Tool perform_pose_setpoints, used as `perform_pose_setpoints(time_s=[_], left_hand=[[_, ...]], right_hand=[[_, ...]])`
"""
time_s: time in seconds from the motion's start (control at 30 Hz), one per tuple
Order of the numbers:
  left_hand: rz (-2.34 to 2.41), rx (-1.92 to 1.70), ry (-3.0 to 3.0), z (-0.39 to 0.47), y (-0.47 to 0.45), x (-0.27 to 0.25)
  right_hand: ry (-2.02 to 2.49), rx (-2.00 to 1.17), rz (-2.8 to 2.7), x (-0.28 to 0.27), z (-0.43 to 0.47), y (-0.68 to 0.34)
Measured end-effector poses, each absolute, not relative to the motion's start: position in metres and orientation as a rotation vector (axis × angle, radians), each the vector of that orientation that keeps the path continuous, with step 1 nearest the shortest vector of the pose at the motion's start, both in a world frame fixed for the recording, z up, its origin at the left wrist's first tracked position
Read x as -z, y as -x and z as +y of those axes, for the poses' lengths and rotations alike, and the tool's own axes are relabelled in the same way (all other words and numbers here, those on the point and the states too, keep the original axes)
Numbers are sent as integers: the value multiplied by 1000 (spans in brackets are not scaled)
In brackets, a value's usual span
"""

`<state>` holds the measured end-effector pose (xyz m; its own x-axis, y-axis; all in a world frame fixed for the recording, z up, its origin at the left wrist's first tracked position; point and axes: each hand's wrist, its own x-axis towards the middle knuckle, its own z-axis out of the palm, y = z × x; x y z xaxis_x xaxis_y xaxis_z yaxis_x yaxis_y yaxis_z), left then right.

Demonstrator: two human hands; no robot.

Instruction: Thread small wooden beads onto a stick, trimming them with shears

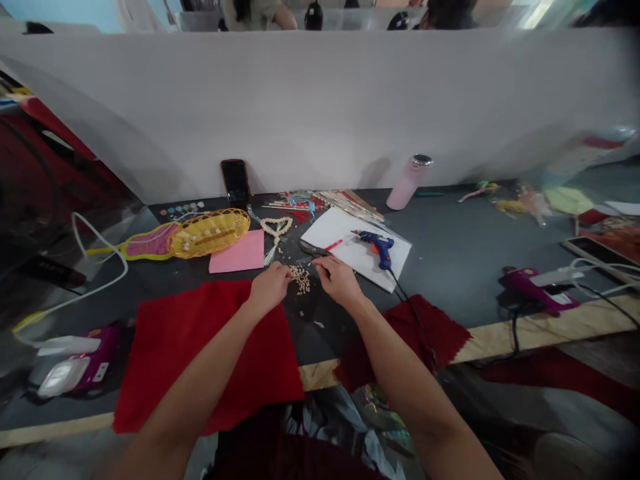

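Observation:
A small heap of pale beads or bead-like pieces [301, 280] lies on the dark tabletop between my hands. At the heap's left edge is my left hand [270, 287], its fingers drawn together; anything in them is too small to make out. My right hand [339, 279] is just right of the heap, thumb and fingertips pinched, and what they hold is not clear. Beyond them lies a dark-handled tool [314, 249], perhaps pliers or scissors. A string of pale beads with a tassel [276, 230] rests farther back. The blue glue gun [377, 248] lies on white paper [325, 228].
Red cloth [200, 353] spreads under my left forearm, with darker red cloth [425, 327] at right. A yellow basket [213, 233], pink paper [237, 253], upright phone [235, 181] and pink bottle [410, 181] stand or lie behind. Purple power strips [537, 290] sit toward the sides; a white partition [320, 107] closes the back.

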<state>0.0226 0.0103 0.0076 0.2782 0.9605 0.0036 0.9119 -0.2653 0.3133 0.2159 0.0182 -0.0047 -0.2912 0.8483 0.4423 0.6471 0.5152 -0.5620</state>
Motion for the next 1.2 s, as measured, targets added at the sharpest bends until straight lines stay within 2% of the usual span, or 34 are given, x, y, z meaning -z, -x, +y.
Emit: perform_pose_setpoints(time_s=[0.17,0.47,0.67,0.77,0.9,1.2], left_hand=[[1643,-392,-2298,17,-15,0],[1754,-305,-2357,13,-32,-2],[1558,-823,-2006,4,-21,-11],[1279,-1025,-1543,-4,-18,-4],[981,-1097,-1076,-10,-22,7],[1010,-1056,-1156,-9,-19,5]], right_hand=[[1215,-420,-2130,14,19,-210],[1164,-472,-2149,18,20,-213],[1132,-548,-2049,16,20,-213],[1093,-662,-1925,10,16,-207],[1010,-873,-1816,5,7,-193],[1046,-1231,-1790,5,1,-188]])
